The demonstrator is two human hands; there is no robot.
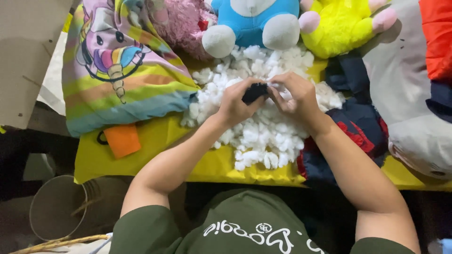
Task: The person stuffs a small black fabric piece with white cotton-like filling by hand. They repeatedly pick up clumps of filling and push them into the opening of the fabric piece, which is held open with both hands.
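— Over the heap of white stuffing (263, 127), what are the hands doing?
— Left hand (234, 104) grips a small dark fabric piece (254, 92); right hand (294, 96) pinches fluff at its opening — mid-stuffing, I judge. Next calls for pushing fluff in while the plush toys (254, 21) sit beyond

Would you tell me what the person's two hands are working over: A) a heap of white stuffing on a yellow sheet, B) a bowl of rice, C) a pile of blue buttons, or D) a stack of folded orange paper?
A: the left hand and right hand pinch a small dark piece above a heap of white stuffing lying on the yellow sheet.
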